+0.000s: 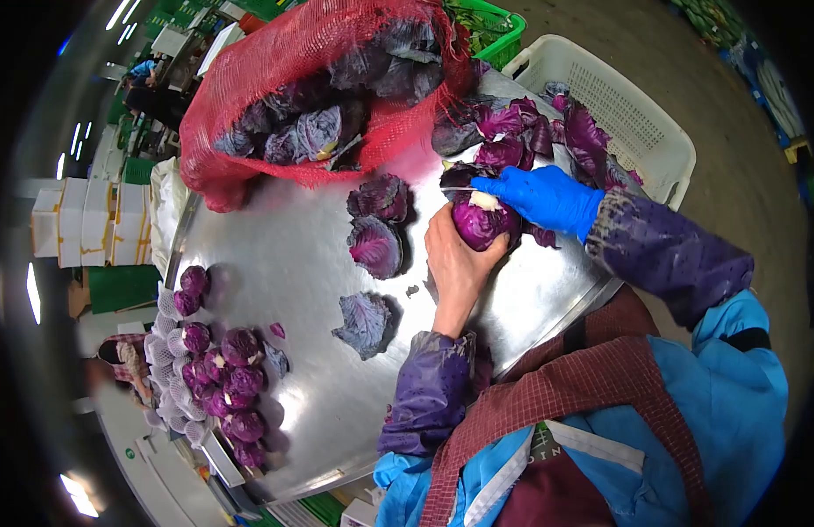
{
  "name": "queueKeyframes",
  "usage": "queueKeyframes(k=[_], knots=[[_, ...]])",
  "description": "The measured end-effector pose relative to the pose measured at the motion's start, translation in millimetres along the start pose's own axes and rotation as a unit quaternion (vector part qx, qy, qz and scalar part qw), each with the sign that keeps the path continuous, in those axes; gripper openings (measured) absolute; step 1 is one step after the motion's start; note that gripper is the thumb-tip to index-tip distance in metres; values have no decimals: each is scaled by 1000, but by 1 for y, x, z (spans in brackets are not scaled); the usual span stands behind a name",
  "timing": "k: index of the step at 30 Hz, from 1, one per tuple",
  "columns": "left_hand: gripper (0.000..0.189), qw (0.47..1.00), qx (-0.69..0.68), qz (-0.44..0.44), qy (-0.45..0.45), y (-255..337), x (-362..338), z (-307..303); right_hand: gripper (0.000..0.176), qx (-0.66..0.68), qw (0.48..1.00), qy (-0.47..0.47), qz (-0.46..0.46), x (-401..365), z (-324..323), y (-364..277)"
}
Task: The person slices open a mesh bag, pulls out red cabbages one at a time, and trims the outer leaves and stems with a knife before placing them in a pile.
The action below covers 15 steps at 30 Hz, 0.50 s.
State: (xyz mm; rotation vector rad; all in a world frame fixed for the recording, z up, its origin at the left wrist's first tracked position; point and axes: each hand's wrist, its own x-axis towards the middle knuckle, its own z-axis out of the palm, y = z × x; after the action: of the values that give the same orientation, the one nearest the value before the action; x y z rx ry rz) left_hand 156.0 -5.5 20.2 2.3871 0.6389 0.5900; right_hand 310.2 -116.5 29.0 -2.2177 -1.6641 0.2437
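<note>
My bare left hand (460, 265) is wrapped round a red cabbage (482, 225) from below and the left. The cabbage's pale cut stem faces up. My right hand (547, 201), in a blue glove, is closed on a knife (458, 189) whose thin blade shows just above the cabbage; its handle is hidden in the glove. Loose purple outer leaves (504, 132) lie heaped beyond the cabbage. Left of my hands, separate cabbage leaves (375, 246) rest on the metal table (310, 237).
A red mesh sack (275, 70) of cabbages lies open at the table's far side. Several trimmed cabbages (240, 378) sit at the left edge beside white foam nets (165, 351). A white basket (635, 123) and a green crate (504, 35) stand beyond the leaves. Another person (130, 360) is at far left.
</note>
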Motion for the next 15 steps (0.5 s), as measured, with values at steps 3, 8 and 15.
queueKeyframes(k=[3,8,15], knots=[[75,1000,12,4,21,1,-4,4,49,14,997,-63,-35,4,-6,4],[72,999,13,-20,44,6,-7,5,28,52,997,-15,57,21,0,-9],[74,998,33,-16,58,12,-12,13,26,-27,991,-123,45,37,-27,-2]])
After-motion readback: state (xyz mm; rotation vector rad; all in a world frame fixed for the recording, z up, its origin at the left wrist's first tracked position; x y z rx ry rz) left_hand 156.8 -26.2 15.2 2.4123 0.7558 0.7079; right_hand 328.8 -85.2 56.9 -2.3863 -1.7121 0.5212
